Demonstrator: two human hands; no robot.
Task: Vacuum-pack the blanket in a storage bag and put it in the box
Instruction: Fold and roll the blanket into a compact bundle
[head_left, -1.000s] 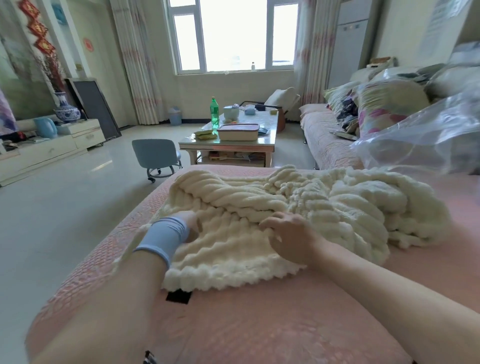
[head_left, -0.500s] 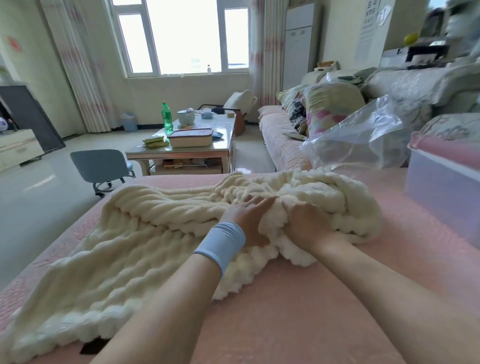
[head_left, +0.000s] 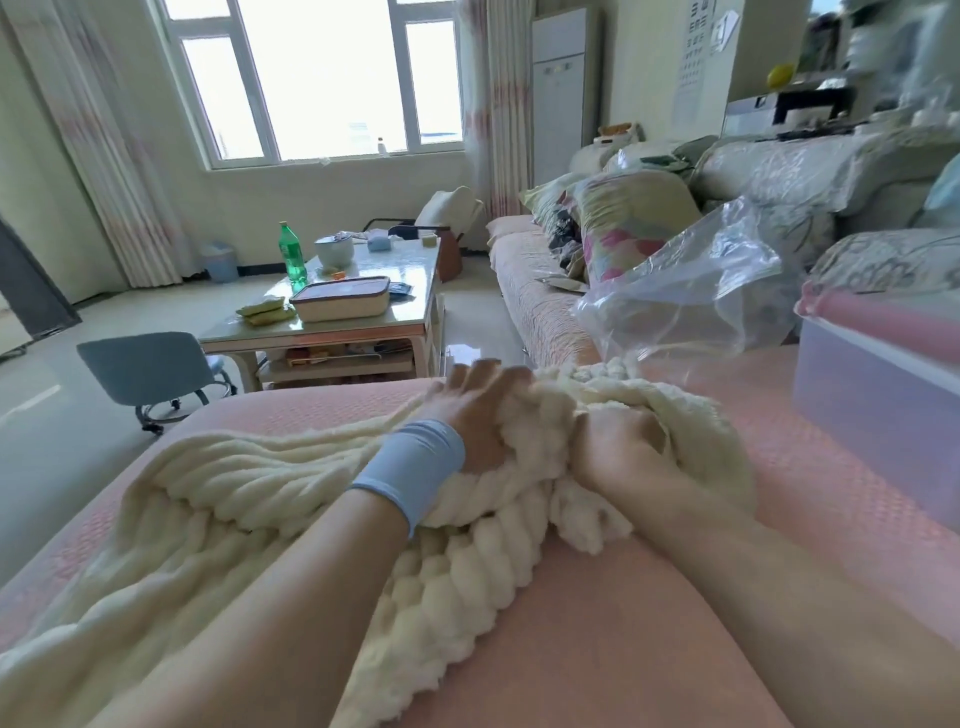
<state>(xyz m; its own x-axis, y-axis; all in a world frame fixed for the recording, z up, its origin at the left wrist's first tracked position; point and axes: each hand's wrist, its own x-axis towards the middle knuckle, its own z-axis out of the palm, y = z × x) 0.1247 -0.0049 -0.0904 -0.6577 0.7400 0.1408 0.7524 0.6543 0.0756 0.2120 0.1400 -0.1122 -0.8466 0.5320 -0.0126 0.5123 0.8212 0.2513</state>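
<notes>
Spreading over the pink cushion (head_left: 623, 623), the cream blanket (head_left: 260, 499) runs from centre frame to the lower-left edge.
Bare cushion lies lower right; the box (head_left: 872, 395) sits at the right edge, the clear bag (head_left: 691, 291) just upper left of it. The left hand (head_left: 478, 415) presses flat on the blanket, fingers straight; the right hand (head_left: 623, 452) grips a fold.

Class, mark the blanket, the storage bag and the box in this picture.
blanket (head_left: 249, 478): head view, on its ridged, spread-out left part.
storage bag (head_left: 691, 291): head view, on its crumpled clear middle.
box (head_left: 878, 400): head view, on its translucent side wall.
</notes>
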